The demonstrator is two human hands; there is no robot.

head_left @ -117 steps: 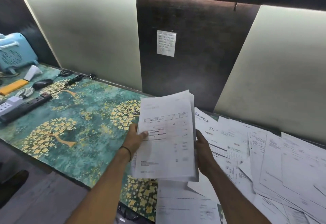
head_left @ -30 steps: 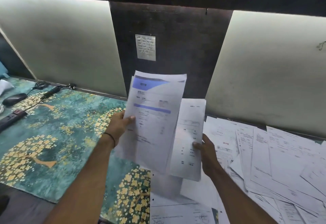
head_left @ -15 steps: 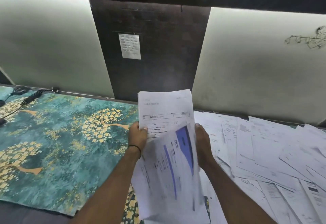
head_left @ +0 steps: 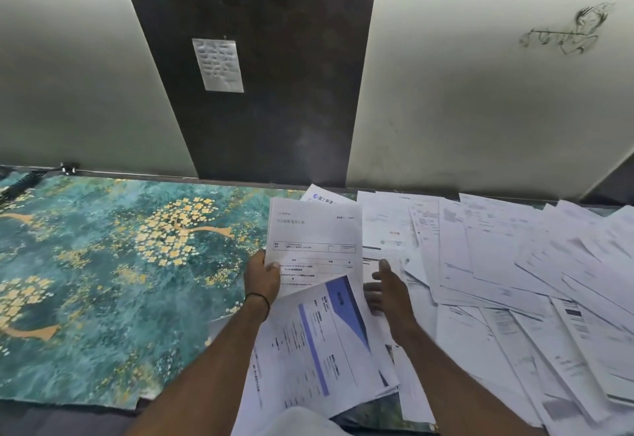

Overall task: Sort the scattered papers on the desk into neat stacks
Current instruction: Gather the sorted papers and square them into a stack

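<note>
Sorting at an early stage: a small sheaf [head_left: 314, 240] is pinched in the grip of the left hand [head_left: 263, 278] near the worktop's middle; the right hand [head_left: 387, 290] is spread flat (holding nothing) over scattered papers [head_left: 514, 264] left unsorted towards the right edge

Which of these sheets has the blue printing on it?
The sheet with the blue band, lying tilted between the two hands, below the bundle in the left hand. The papers spread on the right look plain black on white.
</note>
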